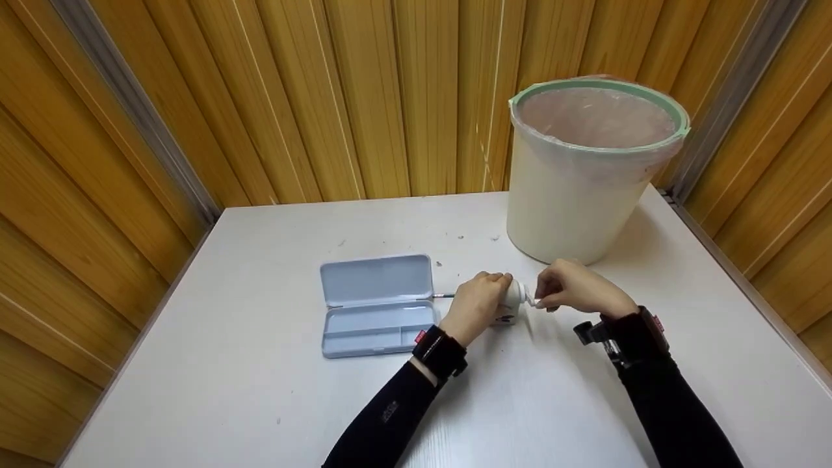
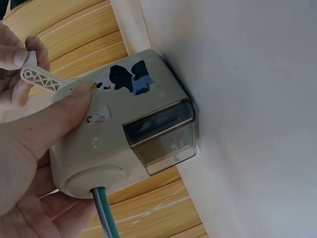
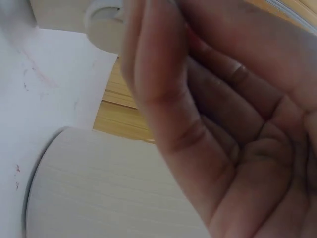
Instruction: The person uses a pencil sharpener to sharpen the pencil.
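A cream hand-crank pencil sharpener (image 2: pixel 106 129) with cartoon prints and a clear dark shavings drawer sits on the white table. My left hand (image 1: pixel 473 304) grips its body, thumb across the printed side in the left wrist view. A green and silver pencil (image 2: pixel 105 214) sticks out of the round front hole; its tip is hidden inside. On the opposite end is the white crank (image 2: pixel 44 79), whose knob my right hand (image 1: pixel 578 289) pinches between thumb and fingers. The right wrist view shows this hand's curled fingers up close, with the knob hidden.
A light blue pencil case (image 1: pixel 374 283) lies unfolded left of the sharpener, close to the pencil's outer end. Behind my right hand stands a tall cream bin (image 1: pixel 565 201) with a green rim and plastic liner. Wood-patterned walls (image 1: pixel 364 97) surround the table (image 1: pixel 247 390). Small dark specks dot its surface.
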Tool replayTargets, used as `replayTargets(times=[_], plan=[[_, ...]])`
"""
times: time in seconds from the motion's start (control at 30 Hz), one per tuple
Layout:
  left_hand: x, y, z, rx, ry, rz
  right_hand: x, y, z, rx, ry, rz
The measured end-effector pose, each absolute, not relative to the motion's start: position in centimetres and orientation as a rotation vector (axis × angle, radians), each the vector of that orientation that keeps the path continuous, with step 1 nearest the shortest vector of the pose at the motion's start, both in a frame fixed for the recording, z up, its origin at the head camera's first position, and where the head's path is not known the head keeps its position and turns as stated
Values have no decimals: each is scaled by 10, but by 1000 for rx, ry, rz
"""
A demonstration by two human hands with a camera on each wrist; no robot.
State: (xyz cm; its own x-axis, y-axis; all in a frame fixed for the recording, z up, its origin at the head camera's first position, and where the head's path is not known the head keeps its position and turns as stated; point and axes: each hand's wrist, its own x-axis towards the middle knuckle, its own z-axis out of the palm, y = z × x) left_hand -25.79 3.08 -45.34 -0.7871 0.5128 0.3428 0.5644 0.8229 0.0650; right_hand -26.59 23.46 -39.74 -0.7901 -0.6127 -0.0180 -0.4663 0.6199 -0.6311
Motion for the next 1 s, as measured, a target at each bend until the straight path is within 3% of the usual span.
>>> replayTargets(times=[0.53,1.0], plan=[[-263,27,-452,-845,-2662,-183,-273,225,-403,-764,2844,-1149],[-262,30,-455,-890,-2637,-229,-294,216,-433,-758,3195,-1093]])
